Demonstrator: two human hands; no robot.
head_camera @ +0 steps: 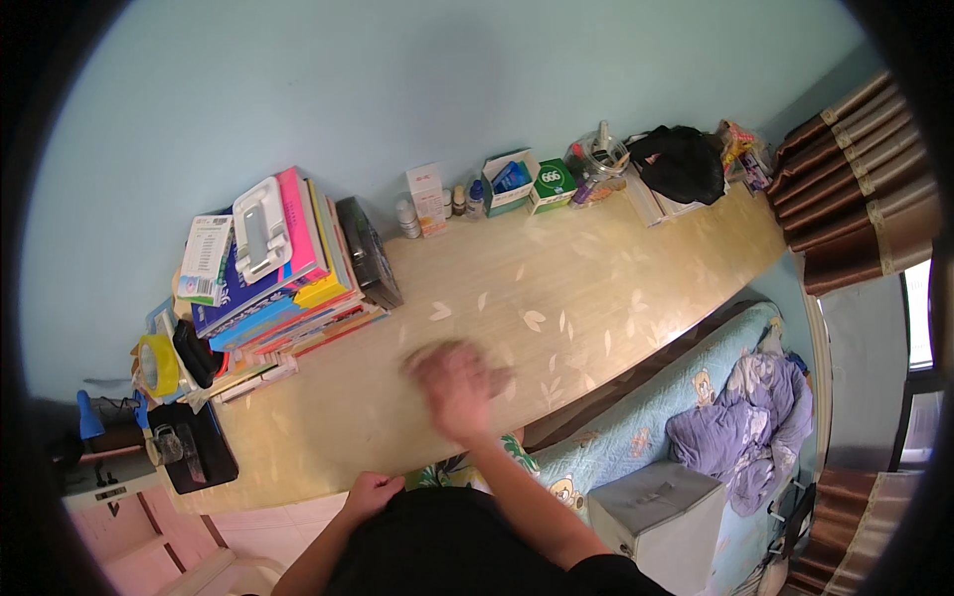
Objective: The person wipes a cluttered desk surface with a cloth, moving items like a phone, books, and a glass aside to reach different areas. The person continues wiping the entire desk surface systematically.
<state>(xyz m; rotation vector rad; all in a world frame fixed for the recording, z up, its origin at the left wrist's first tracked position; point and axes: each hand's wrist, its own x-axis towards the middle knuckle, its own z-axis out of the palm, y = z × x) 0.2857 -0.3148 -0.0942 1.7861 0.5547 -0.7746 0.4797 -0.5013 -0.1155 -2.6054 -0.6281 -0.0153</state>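
My right hand (460,395) is over the middle of the tabletop, blurred by motion. Under its palm and fingers is a brownish-pink cloth (501,378), also blurred, lying against the surface. The light wooden table (566,261) has a pale leaf pattern. My left hand (371,492) is curled beside my black shirt, near the table's front edge, and no object shows in it.
To the left stands a stack of books (276,313) topped by a white folding stand (262,229). Medicine boxes (551,186), small bottles (408,218) and a clear jar (600,167) line the wall. A black bag (682,164) sits far right. A grey storage box (656,514) stands by the bed (633,425).
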